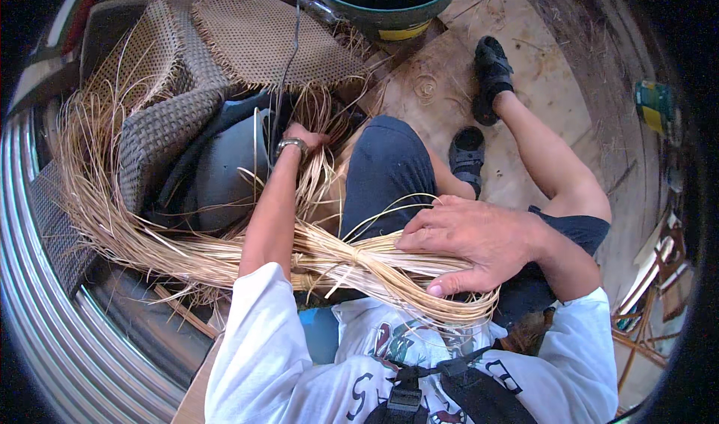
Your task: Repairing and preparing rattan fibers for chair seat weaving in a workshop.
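Across my lap lies a looped bundle of pale rattan strands, tied round near its middle. My right hand is closed over the bundle's looped right end, with the thumb toward me and the fingers on the far side. One thin strand arcs up beside these fingers. My left hand, with a watch on the wrist, reaches forward past my left knee. It is closed among loose rattan strands that hang below it; its fingertips are partly hidden. The bundle's long loose ends sweep left and curve away from me.
Rolled woven cane sheets and coarser grey-brown matting are piled at the far left. A dark green bucket stands ahead. Ridged metal sheeting lines the left side. My sandalled feet rest on a plywood board.
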`<action>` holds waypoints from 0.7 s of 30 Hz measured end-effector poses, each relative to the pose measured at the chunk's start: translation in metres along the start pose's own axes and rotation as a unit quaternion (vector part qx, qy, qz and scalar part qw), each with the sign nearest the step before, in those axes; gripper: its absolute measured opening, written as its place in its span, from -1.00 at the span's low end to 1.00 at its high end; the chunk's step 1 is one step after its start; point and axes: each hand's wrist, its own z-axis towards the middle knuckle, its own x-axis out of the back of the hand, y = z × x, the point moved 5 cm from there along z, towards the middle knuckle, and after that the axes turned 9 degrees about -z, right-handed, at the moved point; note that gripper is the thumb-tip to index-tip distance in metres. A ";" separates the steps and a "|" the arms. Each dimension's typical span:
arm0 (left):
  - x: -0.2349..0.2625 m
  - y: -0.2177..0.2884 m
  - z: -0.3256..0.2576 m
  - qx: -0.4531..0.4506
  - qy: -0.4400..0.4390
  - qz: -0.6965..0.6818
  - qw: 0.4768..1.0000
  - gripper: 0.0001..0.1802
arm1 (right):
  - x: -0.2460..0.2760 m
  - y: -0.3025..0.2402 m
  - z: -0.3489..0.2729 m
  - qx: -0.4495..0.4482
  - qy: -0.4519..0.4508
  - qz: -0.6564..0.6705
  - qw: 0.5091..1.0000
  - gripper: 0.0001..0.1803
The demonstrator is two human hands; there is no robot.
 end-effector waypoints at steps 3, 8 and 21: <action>-0.007 -0.035 0.015 0.037 -0.068 -0.102 0.992 0.04 | 0.001 -0.001 0.005 0.003 -0.004 0.007 1.000 -0.28; -0.044 -0.005 -0.033 0.079 -0.182 -0.113 0.974 -0.03 | 0.001 -0.001 0.005 -0.017 -0.012 0.017 1.000 -0.30; 0.041 0.014 -0.073 -0.112 -0.172 -0.324 0.923 -0.37 | -0.003 0.003 0.003 0.009 0.003 0.037 0.999 -0.32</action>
